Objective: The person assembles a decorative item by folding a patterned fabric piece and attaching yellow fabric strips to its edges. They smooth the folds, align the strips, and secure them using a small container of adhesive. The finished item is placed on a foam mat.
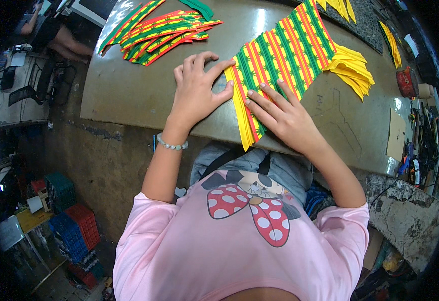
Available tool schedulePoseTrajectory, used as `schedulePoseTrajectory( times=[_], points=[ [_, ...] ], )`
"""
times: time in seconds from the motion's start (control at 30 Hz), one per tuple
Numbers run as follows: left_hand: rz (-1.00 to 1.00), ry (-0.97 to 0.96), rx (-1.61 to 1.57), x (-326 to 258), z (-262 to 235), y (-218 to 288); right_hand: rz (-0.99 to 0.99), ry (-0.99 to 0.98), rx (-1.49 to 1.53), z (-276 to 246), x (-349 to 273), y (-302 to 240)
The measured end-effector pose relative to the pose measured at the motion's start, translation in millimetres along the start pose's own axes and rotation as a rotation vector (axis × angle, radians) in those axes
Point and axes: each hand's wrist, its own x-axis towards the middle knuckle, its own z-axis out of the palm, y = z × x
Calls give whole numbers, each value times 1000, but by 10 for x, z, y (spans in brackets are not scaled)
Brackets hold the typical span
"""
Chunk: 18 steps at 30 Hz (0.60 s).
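A layered stack of striped fabric strips (284,50), green, yellow and red with dark leaf shapes, lies slantwise on the table. Plain yellow strips (241,118) run along its left edge. At that edge is my left hand (195,86), its thumb and index finger apart with their tips at the upper part of the yellow border, the other fingers bent. My right hand (284,118) rests flat on the lower part of the striped stack, fingers spread. More yellow strips (352,70) fan out from the stack's right side.
Loose striped strips (164,32) lie at the table's far left. A dark stone slab (362,27) sits at the far right, with a red round container (406,83) beyond. Cables and tools (422,130) crowd the right edge. Plastic crates (76,226) stand on the floor at left.
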Motion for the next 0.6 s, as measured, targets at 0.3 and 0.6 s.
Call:
schedulePoseTrajectory(
  times=[0.3, 0.6],
  points=[
    [0, -6, 5, 2, 2, 1, 2, -21, -5, -2, 12, -7],
    [300, -19, -104, -3, 6, -20, 49, -70, 117, -14, 47, 16]
  ],
)
